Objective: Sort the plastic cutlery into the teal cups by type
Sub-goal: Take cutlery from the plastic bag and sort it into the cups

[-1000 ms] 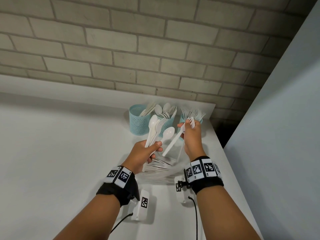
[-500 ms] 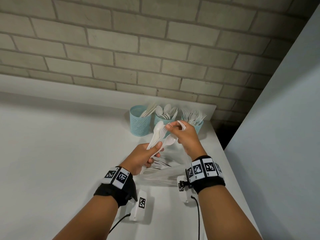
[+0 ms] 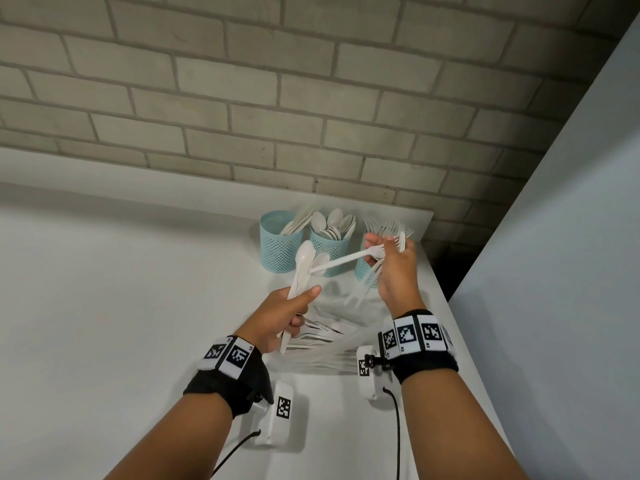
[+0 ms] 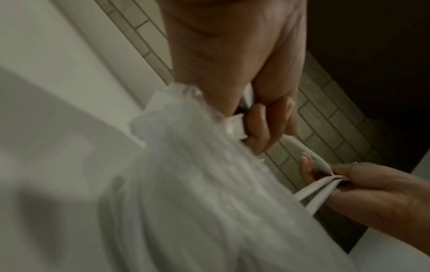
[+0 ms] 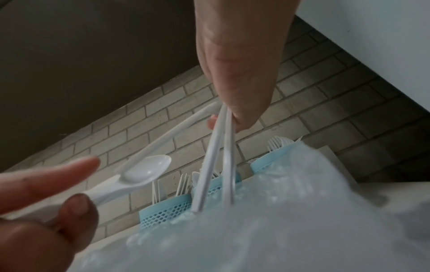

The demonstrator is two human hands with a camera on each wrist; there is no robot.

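Note:
Three teal mesh cups stand by the brick wall: the left cup (image 3: pixel 280 245) holds knives, the middle cup (image 3: pixel 331 244) spoons, the right cup (image 3: pixel 364 271) forks. My left hand (image 3: pixel 300 303) grips a bundle of white spoons (image 3: pixel 304 263) upright in front of the cups. My right hand (image 3: pixel 382 251) pinches several white forks (image 3: pixel 401 240) over the right cup. One long white utensil (image 3: pixel 346 260) in the right hand lies level, and its far end touches the spoon bundle. In the right wrist view two handles (image 5: pixel 215 147) hang from the right hand's fingers (image 5: pixel 235 110) beside a spoon bowl (image 5: pixel 149 169).
A clear plastic bag (image 3: pixel 329 339) with more white cutlery lies on the white table (image 3: pixel 121 306) between my wrists. A grey wall (image 3: pixel 554 271) closes the right side just past the table's edge. The brick wall stands right behind the cups.
My right hand has moved right from the spoon bundle toward the right cup, drawing a white utensil out sideways. The left hand stays in place with its spoons.

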